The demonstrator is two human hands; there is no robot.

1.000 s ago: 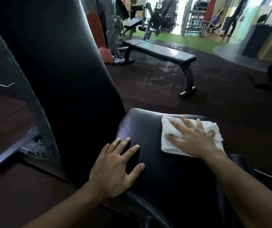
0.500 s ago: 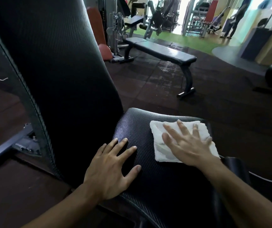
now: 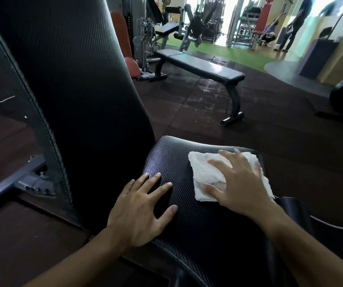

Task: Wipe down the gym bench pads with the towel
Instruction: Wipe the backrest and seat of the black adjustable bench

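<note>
Right hand [image 3: 240, 184] fingers [image 3: 218, 163] flat on the towel [image 3: 204, 175], unwiped seat pad [image 3: 178, 206] stretching left toward the flat, empty left hand [image 3: 139, 212].

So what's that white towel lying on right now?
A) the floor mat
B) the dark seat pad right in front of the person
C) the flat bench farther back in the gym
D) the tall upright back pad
B: the right hand presses the white towel flat onto the textured seat pad, while the left hand rests on the same pad nearer the back pad.
</note>
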